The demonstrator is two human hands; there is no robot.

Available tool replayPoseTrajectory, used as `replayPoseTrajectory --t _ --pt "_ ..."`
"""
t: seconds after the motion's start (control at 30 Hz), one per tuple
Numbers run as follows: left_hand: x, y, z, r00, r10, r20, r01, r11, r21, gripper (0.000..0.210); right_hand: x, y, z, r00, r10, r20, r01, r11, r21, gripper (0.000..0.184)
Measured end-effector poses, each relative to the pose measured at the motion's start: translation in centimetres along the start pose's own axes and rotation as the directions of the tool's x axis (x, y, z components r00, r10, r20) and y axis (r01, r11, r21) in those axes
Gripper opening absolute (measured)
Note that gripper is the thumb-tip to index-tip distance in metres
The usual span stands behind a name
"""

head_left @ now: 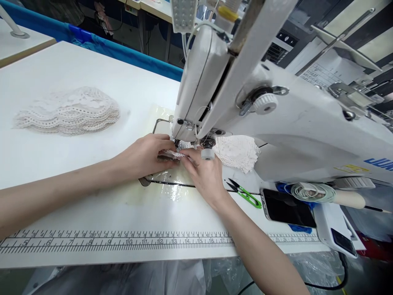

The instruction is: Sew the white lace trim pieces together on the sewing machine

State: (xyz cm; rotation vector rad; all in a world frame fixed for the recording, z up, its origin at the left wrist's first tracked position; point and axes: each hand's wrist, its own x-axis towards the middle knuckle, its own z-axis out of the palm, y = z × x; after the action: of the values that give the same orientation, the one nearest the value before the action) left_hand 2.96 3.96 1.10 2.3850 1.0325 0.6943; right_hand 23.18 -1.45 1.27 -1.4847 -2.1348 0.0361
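A white sewing machine (196,78) stands over the table, its needle area just beyond my hands. My left hand (150,155) pinches one end of a strip of white eyelet lace fabric (170,154) in front of the presser foot. Thumb and fingers of my right hand (204,170) close on the same lace from the right, partly under the machine head. More white lace fabric (238,151) lies under the machine arm, right of the needle. The exact stitching point is hidden behind my fingers.
A stack of scalloped white lace pieces (70,110) lies on the left of the white table. Green thread snips (245,194) and a black phone (287,207) rest right of my right hand. A printed ruler (129,241) runs along the front edge.
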Motion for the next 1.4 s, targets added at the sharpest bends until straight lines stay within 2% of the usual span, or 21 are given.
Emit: replayPoseTrajectory --t 0.2,0.43,0.57,0.63,0.7,0.8,0.87,0.93,1.1,1.4 --pt "0.3 -0.6 0.5 0.999 0.04 -0.001 -0.04 0.998 0.039 0.024 0.0 -0.1 0.1 1.0 -0.007 0.003 0.007 1.0 0.019 0.017" --pt "0.2 -0.9 -0.9 0.99 0.103 0.093 -0.097 0.993 -0.073 0.035 0.1 -0.1 0.0 1.0 0.003 0.024 -0.003 1.0 0.006 0.019" --pt "-0.3 -1.2 -1.5 0.981 0.157 0.11 -0.153 0.987 -0.047 0.041 -0.1 0.0 0.0 1.0 -0.011 0.022 0.011 1.0 0.011 0.019" --pt "-0.9 -1.1 -1.4 0.969 0.226 0.104 -0.233 0.971 0.056 0.041 -0.4 0.0 -0.1 0.999 -0.032 0.042 0.031 0.999 0.021 0.022" --pt "-1.7 -0.8 -1.0 0.941 0.335 0.04 -0.335 0.914 0.23 0.038 -0.8 -0.1 -0.3 0.994 -0.083 0.069 0.081 0.996 0.025 0.024" --pt "-3.0 -0.2 -0.2 0.861 0.505 -0.055 -0.408 0.753 0.517 0.032 -1.4 -0.1 -0.6 0.977 -0.203 0.071 0.203 0.979 -0.002 0.024" --pt "-3.6 0.1 0.1 0.834 0.551 -0.039 -0.408 0.663 0.628 0.029 -1.6 -0.1 -0.7 0.963 -0.263 0.062 0.266 0.963 -0.036 0.025" --pt "-4.1 0.1 0.3 0.841 0.54 -0.011 -0.405 0.644 0.649 0.029 -1.7 -0.1 -0.8 0.955 -0.291 0.058 0.294 0.953 -0.067 0.026" --pt "-4.5 -0.4 0.6 0.871 0.491 -0.006 -0.385 0.691 0.613 0.032 -1.7 -0.2 -0.8 0.953 -0.298 0.055 0.302 0.949 -0.091 0.023" --pt "-4.0 -0.1 0.4 0.875 0.484 0.01 -0.381 0.676 0.631 0.034 -1.7 -0.1 -0.5 0.951 -0.309 0.014 0.309 0.944 -0.116 0.019"
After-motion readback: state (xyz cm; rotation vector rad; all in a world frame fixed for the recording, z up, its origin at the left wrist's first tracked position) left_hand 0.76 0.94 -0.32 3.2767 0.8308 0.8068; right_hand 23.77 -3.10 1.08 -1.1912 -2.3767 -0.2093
